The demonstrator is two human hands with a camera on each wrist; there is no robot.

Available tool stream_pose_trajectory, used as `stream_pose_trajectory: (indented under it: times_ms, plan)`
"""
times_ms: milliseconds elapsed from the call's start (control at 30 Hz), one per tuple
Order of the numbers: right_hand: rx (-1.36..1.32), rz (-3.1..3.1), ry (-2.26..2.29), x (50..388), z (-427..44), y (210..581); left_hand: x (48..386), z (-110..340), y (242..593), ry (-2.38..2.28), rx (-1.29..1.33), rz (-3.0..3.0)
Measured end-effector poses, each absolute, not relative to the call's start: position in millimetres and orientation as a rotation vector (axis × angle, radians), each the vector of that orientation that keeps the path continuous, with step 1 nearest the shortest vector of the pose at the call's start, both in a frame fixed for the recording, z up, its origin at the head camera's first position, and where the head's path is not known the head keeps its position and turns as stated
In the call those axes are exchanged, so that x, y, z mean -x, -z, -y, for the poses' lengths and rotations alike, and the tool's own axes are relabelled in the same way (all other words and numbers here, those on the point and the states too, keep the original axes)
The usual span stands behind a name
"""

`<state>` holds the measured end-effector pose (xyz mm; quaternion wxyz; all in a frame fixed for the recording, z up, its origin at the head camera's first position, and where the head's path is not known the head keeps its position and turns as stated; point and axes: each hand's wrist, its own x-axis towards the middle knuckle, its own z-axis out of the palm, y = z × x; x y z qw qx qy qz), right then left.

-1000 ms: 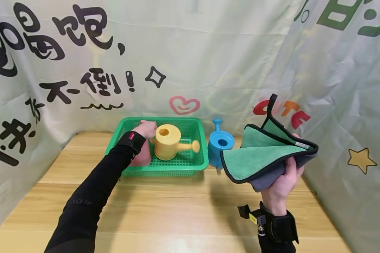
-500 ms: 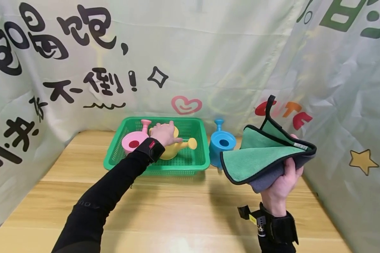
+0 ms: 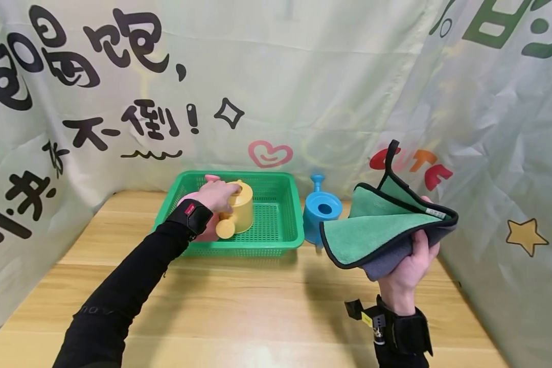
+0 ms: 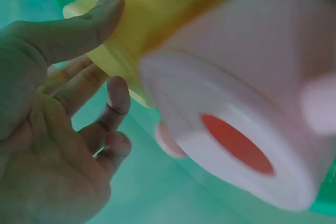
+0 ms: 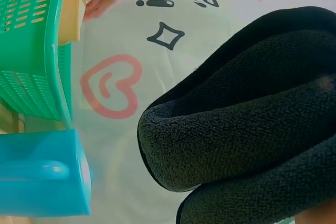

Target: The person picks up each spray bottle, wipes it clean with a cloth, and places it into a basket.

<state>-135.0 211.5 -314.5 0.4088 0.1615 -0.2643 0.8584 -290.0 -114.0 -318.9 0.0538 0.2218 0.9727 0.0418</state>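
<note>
My left hand [image 3: 216, 196] grips the yellow watering can [image 3: 245, 207] near its top, inside a green basket [image 3: 248, 246]. In the left wrist view its thumb lies over the yellow side, two fingers pass behind the edge, and the others curl loosely. A pink watering can [image 4: 226, 77] with a red hole in its top stands close beside; from the head, my hand and wrist partly cover it. My right hand [image 3: 411, 266] holds a folded green and grey cloth [image 3: 382, 232] up off the table, thumb against it. The cloth hides most of that hand's fingers.
A blue watering can [image 3: 314, 220] stands on the wooden table [image 3: 257, 301], just right of the basket. Behind and to both sides hangs a pale printed curtain [image 3: 340, 66].
My left hand went from the pink can to the yellow one. The yellow can has turned, its spout swinging from right to front left. The right hand has stayed still with the cloth.
</note>
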Motion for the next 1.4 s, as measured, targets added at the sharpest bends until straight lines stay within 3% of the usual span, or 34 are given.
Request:
stream_pose_trajectory:
  times_ms: [400, 633, 1033, 1400]
  plan:
    - [-0.404, 0.665, -2.193, 133, -213, 314, 283, 106, 313, -0.120, -0.648, -2.996]
    - [-0.404, 0.689, -2.159, 136, -216, 317, 265, 72, 311, -0.120, -0.875, -2.989]
    - [-0.327, 0.728, -2.106, 139, -233, 322, 217, 8, 334, -1.125, -1.024, -2.661]
    - [-0.260, 0.780, -2.081, 143, -243, 328, 164, -51, 371, -1.261, -0.757, -2.333]
